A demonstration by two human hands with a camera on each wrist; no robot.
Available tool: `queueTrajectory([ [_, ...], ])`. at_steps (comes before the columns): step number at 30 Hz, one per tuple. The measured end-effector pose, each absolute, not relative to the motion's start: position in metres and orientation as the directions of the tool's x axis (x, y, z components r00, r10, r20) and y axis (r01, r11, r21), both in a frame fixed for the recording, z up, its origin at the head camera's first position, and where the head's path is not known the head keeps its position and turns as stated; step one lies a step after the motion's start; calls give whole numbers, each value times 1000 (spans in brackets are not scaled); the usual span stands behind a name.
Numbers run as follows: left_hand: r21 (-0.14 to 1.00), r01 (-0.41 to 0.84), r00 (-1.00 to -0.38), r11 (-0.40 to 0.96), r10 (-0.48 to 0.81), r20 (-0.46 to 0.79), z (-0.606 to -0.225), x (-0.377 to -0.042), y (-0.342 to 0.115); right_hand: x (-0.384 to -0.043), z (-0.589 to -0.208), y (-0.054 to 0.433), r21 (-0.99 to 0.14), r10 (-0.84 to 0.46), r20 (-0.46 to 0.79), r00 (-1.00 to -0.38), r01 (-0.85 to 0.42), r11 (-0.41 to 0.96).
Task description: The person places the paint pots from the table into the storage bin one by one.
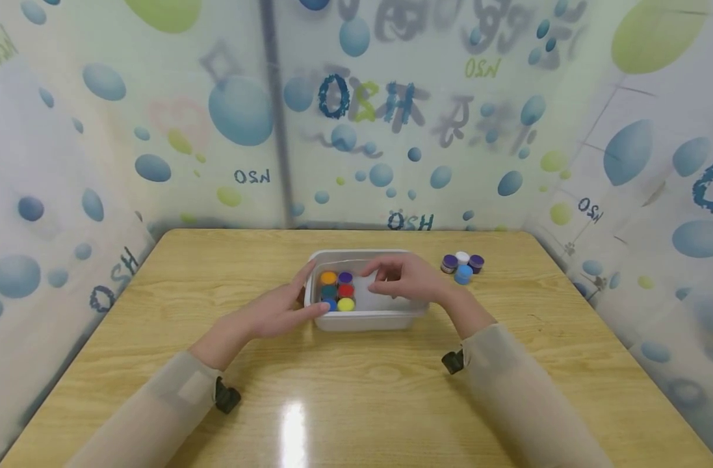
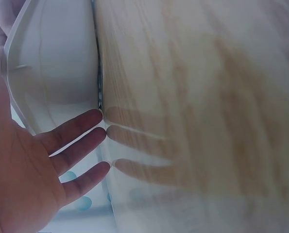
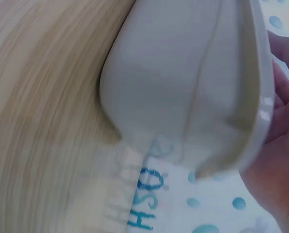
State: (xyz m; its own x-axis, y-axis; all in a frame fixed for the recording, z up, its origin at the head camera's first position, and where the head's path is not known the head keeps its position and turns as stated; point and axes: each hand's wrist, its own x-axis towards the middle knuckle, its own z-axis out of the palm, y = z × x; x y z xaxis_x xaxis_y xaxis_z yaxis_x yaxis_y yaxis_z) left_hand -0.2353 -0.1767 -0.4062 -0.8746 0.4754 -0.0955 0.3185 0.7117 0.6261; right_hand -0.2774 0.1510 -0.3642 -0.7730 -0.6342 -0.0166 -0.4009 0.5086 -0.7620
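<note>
A white plastic box [image 1: 370,320] stands on the table, with several small round pots with coloured lids packed at its left end. Among them are an orange pot [image 1: 329,277], a red pot [image 1: 346,290] and a yellow pot [image 1: 346,304]. My left hand [image 1: 277,310] is at the box's left end, its thumb over the front corner by the blue pot [image 1: 329,303]. In the left wrist view its straight, spread fingers [image 2: 78,150] reach down beside the box to the tabletop. Over the box's right half hovers my right hand [image 1: 405,278], thumb and forefinger bent and apart, nothing visible between them.
More small pots stand in a cluster right of the box: purple-lidded pots [image 1: 476,263], a white pot [image 1: 462,257] and a blue pot [image 1: 464,274]. A patterned curtain [image 1: 344,162] hangs behind the wooden table [image 1: 356,396] and along both sides.
</note>
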Motion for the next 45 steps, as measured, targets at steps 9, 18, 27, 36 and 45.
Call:
queueTrajectory([
  [9,634,325,-868,702,487,-94,-406,-236,-177,-264,-360,195,-751,-545,34,-838,-381,539],
  [18,624,325,-873,711,479,-90,-407,-234,-177,-261,-363,240,-760,-474,72,-878,-356,544],
  [27,632,316,-873,708,477,-98,-405,-234,-176,-263,-376,287,-751,-368,-5,-930,-239,616],
  [36,626,303,-878,719,466,-111,-404,-234,-177,-275,-395,323,-723,-305,-63,-950,-167,670],
  [45,630,304,-876,715,469,-110,-405,-235,-177,-287,-402,337,-715,-268,-107,-958,-113,690],
])
